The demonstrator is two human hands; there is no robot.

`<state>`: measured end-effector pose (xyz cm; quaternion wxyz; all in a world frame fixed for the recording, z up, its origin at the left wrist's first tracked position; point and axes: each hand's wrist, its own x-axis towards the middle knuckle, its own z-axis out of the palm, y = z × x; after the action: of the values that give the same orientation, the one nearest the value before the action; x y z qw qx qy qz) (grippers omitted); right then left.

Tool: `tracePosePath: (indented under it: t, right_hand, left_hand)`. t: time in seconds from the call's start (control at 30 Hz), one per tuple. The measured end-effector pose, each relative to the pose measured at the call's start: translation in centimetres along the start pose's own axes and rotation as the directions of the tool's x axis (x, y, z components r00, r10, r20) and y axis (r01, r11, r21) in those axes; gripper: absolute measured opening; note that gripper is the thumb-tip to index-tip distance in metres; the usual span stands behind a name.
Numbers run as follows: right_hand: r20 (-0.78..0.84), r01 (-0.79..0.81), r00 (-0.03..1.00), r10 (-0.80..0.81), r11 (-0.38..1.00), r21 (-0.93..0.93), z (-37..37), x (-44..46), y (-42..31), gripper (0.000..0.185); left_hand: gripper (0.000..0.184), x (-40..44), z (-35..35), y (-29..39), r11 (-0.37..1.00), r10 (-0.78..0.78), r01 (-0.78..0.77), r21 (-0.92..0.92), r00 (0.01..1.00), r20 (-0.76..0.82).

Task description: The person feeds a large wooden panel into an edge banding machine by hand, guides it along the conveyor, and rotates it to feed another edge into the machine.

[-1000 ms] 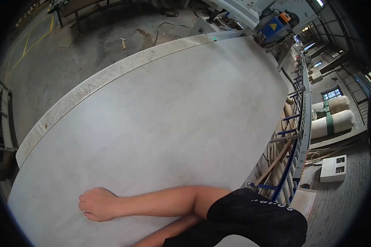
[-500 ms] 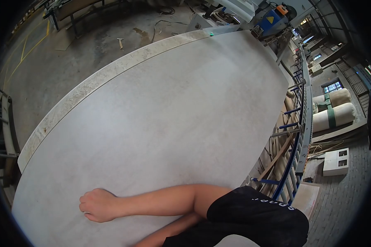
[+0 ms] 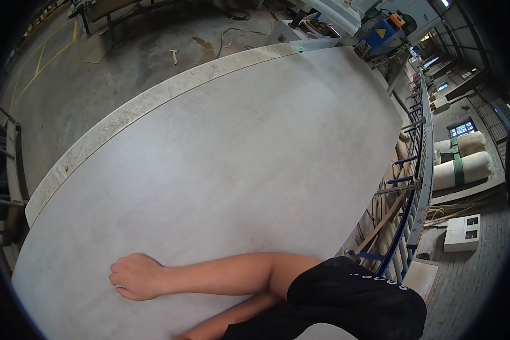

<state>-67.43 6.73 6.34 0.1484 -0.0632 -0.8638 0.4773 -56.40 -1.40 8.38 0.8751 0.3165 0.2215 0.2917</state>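
Observation:
My right hand [image 3: 135, 277] is closed in a loose fist, back of the hand up, and rests on a large pale grey board [image 3: 238, 153]. Nothing shows between its curled fingers. The bare right forearm lies across the near part of the board, coming from a black sleeve [image 3: 351, 289] with white lettering. Below it, part of my left forearm [image 3: 232, 319] passes under the right elbow and runs off the bottom edge, so the left hand is out of sight.
A worn pale strip [image 3: 119, 116] runs along the board's far edge. To the right stands a blue and grey roller frame [image 3: 416, 187]. A blue machine [image 3: 379, 34] is at the far end. Wrapped white rolls [image 3: 464, 167] and a white box [image 3: 462, 233] lie farther right.
The view has tilted slightly, so the board and background sit a little lower and to the right. My right fist stays in nearly the same place.

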Motion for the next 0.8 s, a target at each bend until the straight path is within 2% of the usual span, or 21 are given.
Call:
tracePosePath:
  t: [0.07,0.37,0.43,0.47,0.53,0.57,0.73,0.8]
  right_hand:
    - [0.0,0.002,1.0,-0.002,1.0,0.0,0.1,0.0,0.1,0.016]
    - [-0.01,0.016,1.0,-0.016,1.0,-0.026,0.4,-0.1,0.2,0.017]
    - [-0.008,0.018,1.0,-0.018,0.999,-0.027,0.4,-0.1,0.2,0.017]
    - [-0.006,0.019,1.0,-0.019,0.999,-0.028,0.4,-0.1,0.2,0.017]
    - [-0.004,0.021,1.0,-0.021,0.999,-0.028,0.5,0.0,0.3,0.017]
    - [-0.001,0.021,1.0,-0.021,0.999,-0.029,0.5,0.0,0.3,0.017]
    - [-0.012,0.022,1.0,-0.023,0.999,-0.033,0.4,-0.1,0.2,0.017]
    - [-0.022,0.028,0.999,-0.029,0.999,-0.037,0.3,0.0,0.1,0.017]
  left_hand:
    - [0.048,0.0,0.2,0.6,0.999,0.037,-0.036,-0.023,0.999,0.01]
    - [0.047,0.1,0.1,-0.2,0.998,-0.008,0.006,-0.057,0.999,-0.034]
    - [0.047,-0.4,0.3,1.2,0.994,0.097,-0.097,0.049,0.995,-0.001]
    - [0.047,-0.3,0.3,1.1,0.994,0.097,-0.097,0.05,0.995,-0.002]
    - [0.047,0.0,0.4,0.9,0.995,0.037,-0.039,-0.094,0.999,-0.023]
    - [0.047,0.0,0.5,1.3,0.995,0.037,-0.039,-0.095,0.999,-0.024]
    - [0.047,-0.6,0.9,3.4,0.994,0.082,-0.081,0.07,0.997,-0.007]
    - [0.046,-0.3,0.3,1.8,0.987,0.095,-0.092,0.129,0.995,-0.014]
